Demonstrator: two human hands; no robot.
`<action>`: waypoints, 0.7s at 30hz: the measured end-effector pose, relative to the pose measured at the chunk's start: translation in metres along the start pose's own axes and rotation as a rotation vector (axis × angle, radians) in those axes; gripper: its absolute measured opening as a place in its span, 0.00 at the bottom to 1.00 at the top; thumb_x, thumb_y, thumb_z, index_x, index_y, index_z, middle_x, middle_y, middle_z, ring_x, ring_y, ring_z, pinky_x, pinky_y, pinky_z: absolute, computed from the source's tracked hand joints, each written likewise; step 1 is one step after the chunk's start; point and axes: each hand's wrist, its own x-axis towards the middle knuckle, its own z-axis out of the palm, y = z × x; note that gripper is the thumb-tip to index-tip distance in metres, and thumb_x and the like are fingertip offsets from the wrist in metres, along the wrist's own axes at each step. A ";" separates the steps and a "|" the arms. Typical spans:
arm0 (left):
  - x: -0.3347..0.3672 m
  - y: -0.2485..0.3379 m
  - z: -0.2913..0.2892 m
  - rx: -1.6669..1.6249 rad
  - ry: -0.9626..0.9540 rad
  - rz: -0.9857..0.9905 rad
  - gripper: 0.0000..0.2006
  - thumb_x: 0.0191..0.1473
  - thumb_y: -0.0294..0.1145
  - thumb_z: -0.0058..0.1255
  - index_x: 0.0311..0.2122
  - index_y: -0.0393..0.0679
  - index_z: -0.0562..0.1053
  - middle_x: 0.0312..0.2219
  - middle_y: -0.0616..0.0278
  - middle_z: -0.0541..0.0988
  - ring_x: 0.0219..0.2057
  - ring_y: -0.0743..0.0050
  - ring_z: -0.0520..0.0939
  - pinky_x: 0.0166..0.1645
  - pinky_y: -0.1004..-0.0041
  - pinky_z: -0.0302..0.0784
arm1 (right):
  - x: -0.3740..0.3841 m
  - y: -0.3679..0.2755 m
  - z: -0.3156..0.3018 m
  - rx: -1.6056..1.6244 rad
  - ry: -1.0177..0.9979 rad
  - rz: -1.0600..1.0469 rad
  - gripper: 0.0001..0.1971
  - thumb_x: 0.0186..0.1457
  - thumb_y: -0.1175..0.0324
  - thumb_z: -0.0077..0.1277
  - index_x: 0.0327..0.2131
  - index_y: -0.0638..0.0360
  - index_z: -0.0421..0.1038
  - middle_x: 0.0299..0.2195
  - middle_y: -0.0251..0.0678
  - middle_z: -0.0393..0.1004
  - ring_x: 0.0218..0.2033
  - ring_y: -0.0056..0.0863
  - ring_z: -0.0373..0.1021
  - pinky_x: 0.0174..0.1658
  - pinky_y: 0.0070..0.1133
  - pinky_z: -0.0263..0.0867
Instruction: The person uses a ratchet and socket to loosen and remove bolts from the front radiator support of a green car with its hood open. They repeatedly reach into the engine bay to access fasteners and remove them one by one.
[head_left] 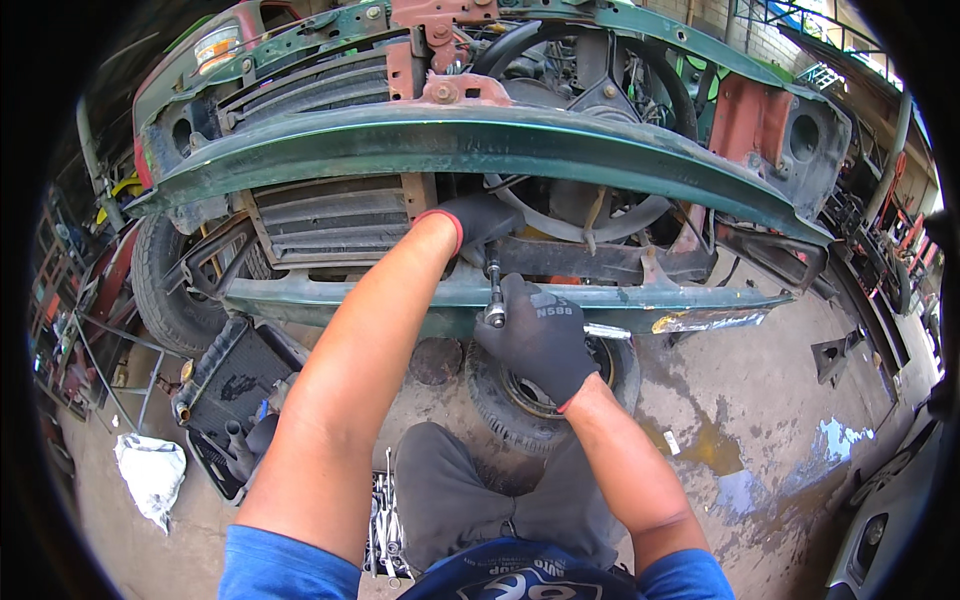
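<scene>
My right hand [545, 335], in a dark grey work glove, is closed round a ratchet wrench [607, 331], whose bright handle end sticks out to the right. From the ratchet head a socket extension [493, 272] runs away from me, over the lower green crossmember [400, 296]. My left hand [483, 220], in a matching glove with a red cuff, reaches under the green front beam [450, 145]. Its curled fingers are at the far end of the extension, partly hidden. What the socket sits on is out of sight behind that hand.
A tyre with its wheel [490, 395] lies below the crossmember. To the left are a removed radiator [240, 385], a white bag [150, 475] and a front tyre [165, 285]. Several wrenches [388, 530] lie by my left leg. A silver car [875, 535] stands at lower right.
</scene>
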 end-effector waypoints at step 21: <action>0.007 -0.013 0.002 0.102 0.055 0.086 0.22 0.53 0.48 0.50 0.39 0.35 0.77 0.33 0.51 0.81 0.28 0.62 0.81 0.35 0.66 0.77 | -0.009 -0.024 0.025 0.523 0.028 0.441 0.18 0.53 0.57 0.60 0.34 0.63 0.71 0.22 0.47 0.76 0.27 0.44 0.76 0.32 0.34 0.69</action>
